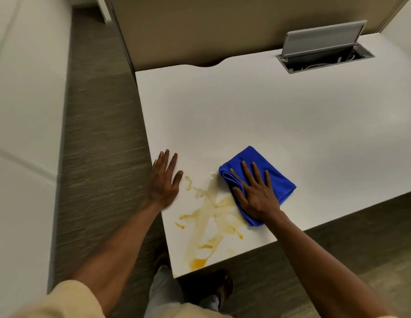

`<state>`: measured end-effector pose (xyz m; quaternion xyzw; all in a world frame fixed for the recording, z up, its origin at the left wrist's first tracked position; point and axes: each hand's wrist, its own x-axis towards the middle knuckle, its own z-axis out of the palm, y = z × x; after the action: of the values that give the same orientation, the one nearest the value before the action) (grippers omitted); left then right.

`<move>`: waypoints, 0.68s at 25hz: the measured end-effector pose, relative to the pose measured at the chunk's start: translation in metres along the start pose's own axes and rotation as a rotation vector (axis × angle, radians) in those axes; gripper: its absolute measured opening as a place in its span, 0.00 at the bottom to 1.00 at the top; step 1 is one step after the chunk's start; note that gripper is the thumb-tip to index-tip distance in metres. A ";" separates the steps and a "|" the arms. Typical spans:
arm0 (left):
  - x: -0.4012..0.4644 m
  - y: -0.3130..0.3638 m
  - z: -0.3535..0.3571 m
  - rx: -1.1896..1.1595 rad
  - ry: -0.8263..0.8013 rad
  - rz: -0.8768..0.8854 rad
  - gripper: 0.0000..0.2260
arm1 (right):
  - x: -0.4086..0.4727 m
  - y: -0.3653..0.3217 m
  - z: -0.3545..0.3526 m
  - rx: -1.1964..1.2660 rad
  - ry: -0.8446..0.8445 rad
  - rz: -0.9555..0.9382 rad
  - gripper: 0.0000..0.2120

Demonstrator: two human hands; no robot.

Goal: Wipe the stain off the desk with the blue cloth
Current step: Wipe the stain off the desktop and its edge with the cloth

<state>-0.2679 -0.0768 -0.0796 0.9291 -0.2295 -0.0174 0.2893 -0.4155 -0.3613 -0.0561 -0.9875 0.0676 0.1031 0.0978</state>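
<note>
Blue cloth (257,180), one, folded, lies on the white desk (268,115) beside one orange stain (211,216). Right hand (257,193) presses it, fingers spread; left hand (165,177) rests flat. Grey carpet (101,134) surrounds.

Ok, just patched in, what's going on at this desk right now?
A person is cleaning a yellow-orange smeared stain near the front corner of the white desk. The right hand presses flat on a folded blue microfibre cloth at the stain's right edge. The left hand rests flat on the desk, left of the stain. Most of the stain is still there.
</note>
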 end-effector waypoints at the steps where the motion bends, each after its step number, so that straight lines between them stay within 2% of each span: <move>1: 0.000 0.000 0.000 -0.007 0.003 -0.002 0.27 | -0.004 -0.006 0.002 0.006 -0.008 -0.012 0.30; 5: -0.004 -0.001 -0.003 0.073 -0.040 0.039 0.31 | -0.049 0.002 0.018 -0.045 -0.024 -0.278 0.30; 7: -0.004 0.000 -0.005 0.107 -0.077 0.050 0.34 | -0.055 0.026 0.015 -0.058 -0.031 -0.334 0.29; 10: -0.002 0.001 -0.002 0.117 -0.056 0.026 0.34 | -0.034 0.029 0.006 -0.052 -0.028 -0.122 0.28; 13: -0.002 0.002 -0.001 0.101 -0.029 0.018 0.34 | -0.012 -0.013 0.007 0.028 0.016 0.063 0.30; 15: -0.003 0.004 -0.003 0.094 -0.022 0.017 0.34 | -0.017 -0.042 0.013 0.041 0.006 0.017 0.29; 17: -0.002 0.006 -0.007 0.089 -0.029 0.015 0.35 | -0.035 -0.055 0.024 0.023 -0.014 -0.106 0.28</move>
<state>-0.2715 -0.0765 -0.0711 0.9390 -0.2413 -0.0187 0.2445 -0.4455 -0.2989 -0.0615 -0.9878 0.0156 0.1039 0.1151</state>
